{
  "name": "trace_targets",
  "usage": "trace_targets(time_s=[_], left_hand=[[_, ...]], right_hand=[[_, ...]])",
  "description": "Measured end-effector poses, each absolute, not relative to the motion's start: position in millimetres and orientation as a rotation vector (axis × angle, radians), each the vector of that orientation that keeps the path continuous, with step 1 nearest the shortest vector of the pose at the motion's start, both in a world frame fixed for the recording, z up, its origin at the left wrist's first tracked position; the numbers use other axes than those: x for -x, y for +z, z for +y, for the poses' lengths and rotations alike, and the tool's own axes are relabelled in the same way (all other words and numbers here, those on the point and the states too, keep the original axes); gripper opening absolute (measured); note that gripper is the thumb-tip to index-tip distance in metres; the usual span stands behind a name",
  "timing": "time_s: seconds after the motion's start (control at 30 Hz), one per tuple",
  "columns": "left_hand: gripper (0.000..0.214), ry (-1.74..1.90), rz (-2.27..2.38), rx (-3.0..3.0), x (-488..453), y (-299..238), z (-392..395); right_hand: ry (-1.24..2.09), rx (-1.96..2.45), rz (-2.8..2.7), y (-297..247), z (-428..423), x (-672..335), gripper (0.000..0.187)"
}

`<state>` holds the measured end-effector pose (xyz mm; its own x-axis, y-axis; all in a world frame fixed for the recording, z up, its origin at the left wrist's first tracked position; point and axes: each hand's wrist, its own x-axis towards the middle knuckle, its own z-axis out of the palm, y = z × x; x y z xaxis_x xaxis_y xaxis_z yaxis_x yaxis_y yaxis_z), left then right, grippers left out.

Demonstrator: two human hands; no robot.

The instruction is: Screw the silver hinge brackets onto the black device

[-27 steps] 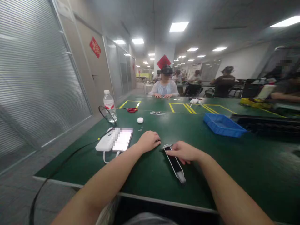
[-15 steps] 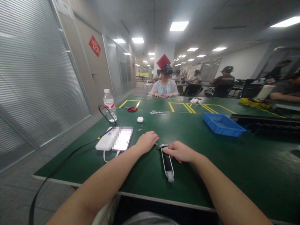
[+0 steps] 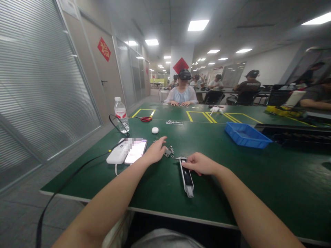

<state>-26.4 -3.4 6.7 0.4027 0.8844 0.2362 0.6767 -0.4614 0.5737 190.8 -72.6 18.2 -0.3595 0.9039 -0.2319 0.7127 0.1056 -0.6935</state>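
Observation:
My right hand is closed on the upper end of a slim white-framed tool with a black face, thumb on top. The tool lies slanted on the green table, its pale grey end towards me and a thin pointed bit sticking out at the upper left. My left hand is open, fingers stretched forward, holding nothing I can see. Just right of it lie a small grey metal block and several small metal rings or nuts, partly hidden by the fingers.
Left of my hands are a lit phone, a white box-shaped device with cables, and a water bottle. Farther off are a white case, red-handled scissors and a blue tray. A person sits opposite.
My left hand has moved left and its fingers have lifted and spread, uncovering the metal block and small rings. My right hand keeps its hold on the white-framed tool.

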Motion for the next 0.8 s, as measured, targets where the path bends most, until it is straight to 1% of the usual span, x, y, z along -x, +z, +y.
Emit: trace_targets(time_s=[0.13,0.3,0.4,0.5,0.63,0.8], left_hand=[[0.056,0.711,1.564,-2.348,23.8,2.0,0.5],[0.069,0.537,1.770,-2.316,14.4,-5.3,9.2],[0.071,0.415,1.743,-2.337,13.1,-8.9,10.7],[0.070,0.382,1.571,-2.441,14.5,-9.4,5.5],[0.065,0.495,1.442,-2.409,14.9,-5.1,-1.6],[0.049,0.940,1.367,-2.044,15.9,-4.5,15.4]], right_hand=[[1.075,1.600,-2.161,17.2,-72.2,-191.6,0.045],[1.048,1.623,-2.153,15.8,-71.4,-191.5,0.045],[1.047,1.626,-2.152,16.1,-71.4,-190.9,0.046],[1.050,1.612,-2.154,17.2,-72.2,-190.7,0.046],[1.071,1.608,-2.153,18.9,-73.6,-190.8,0.046],[1.061,1.638,-2.148,17.9,-73.0,-191.5,0.047]])
